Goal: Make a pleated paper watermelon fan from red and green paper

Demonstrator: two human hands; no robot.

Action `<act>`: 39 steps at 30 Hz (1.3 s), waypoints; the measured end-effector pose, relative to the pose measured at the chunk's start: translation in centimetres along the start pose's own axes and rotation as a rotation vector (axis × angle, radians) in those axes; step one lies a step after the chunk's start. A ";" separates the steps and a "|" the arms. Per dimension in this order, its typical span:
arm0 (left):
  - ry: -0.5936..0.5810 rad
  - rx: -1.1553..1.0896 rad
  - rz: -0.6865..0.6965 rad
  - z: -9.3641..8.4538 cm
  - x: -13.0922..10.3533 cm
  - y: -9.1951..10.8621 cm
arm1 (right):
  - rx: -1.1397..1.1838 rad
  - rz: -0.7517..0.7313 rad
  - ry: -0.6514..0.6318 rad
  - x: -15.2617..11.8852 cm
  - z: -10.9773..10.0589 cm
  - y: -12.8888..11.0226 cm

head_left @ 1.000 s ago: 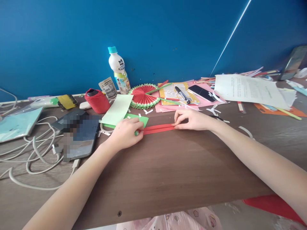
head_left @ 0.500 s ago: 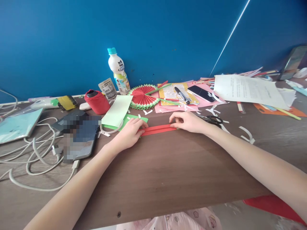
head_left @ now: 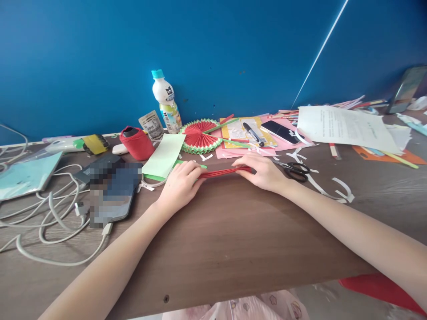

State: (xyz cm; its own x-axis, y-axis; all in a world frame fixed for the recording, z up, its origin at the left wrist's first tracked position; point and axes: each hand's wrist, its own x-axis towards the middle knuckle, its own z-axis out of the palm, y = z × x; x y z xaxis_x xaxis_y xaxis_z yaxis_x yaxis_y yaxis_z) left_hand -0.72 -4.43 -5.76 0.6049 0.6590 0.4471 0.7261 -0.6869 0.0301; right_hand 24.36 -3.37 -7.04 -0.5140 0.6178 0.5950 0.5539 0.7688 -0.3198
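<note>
Between my two hands a folded strip of red paper is held edge-on, its pleats pressed close together. My left hand pinches its left end, and my right hand grips the right end between thumb and fingers. Just behind it lies a round pleated paper fan, red inside with a green zigzag rim. Pale green paper rests beyond my left hand, over a darker green sheet. Black-handled scissors lie beside my right hand.
A bottle stands against the blue wall. Left are a red-wrapped object, white cables and a dark device. Toward the right lie a marker, a phone, a printed sheet and white paper scraps.
The red paper was lying flatter on the table with its broad face showing. Now it is tipped up edge-on, pleats gathered, and both hands have turned slightly with it.
</note>
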 end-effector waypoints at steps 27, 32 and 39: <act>0.128 0.300 0.302 0.7 0.5 3.2 | -0.450 -0.319 -0.068 0.8 1.7 -3.0; 0.104 0.286 0.305 0.7 0.6 3.1 | -0.439 -0.309 -0.108 1.0 1.9 -2.9; 0.084 0.356 0.253 0.4 0.6 1.6 | -0.310 -0.188 -0.135 0.8 1.4 -1.8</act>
State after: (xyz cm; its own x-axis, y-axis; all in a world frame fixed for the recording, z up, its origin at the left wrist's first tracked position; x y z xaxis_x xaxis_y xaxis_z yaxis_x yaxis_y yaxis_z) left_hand 0.95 -5.02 -5.76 0.7600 0.4464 0.4724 0.6350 -0.6652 -0.3929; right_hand 21.99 -4.03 -7.04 -0.6954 0.5032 0.5130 0.6031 0.7969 0.0359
